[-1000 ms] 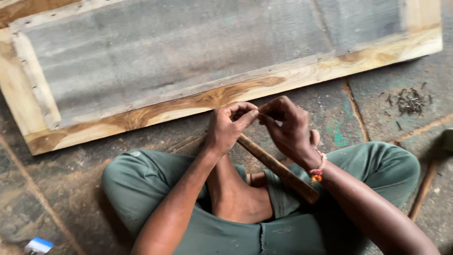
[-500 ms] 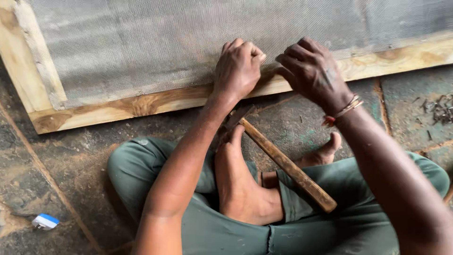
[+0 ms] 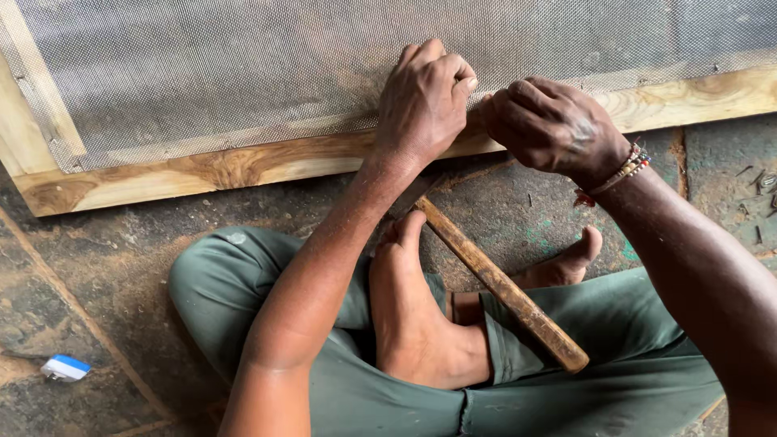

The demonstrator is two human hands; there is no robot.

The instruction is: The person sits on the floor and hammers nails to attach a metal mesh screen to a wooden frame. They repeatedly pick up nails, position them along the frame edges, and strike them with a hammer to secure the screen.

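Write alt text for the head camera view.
Both hands, left and right, press together at the lower edge of a wire mesh on a wooden frame. A wooden-handled hammer rests across the seated person's crossed legs.

Left hand (image 3: 422, 101) and right hand (image 3: 550, 125) meet on the wooden frame (image 3: 243, 166) (hammer (image 3: 498, 283) across lap).
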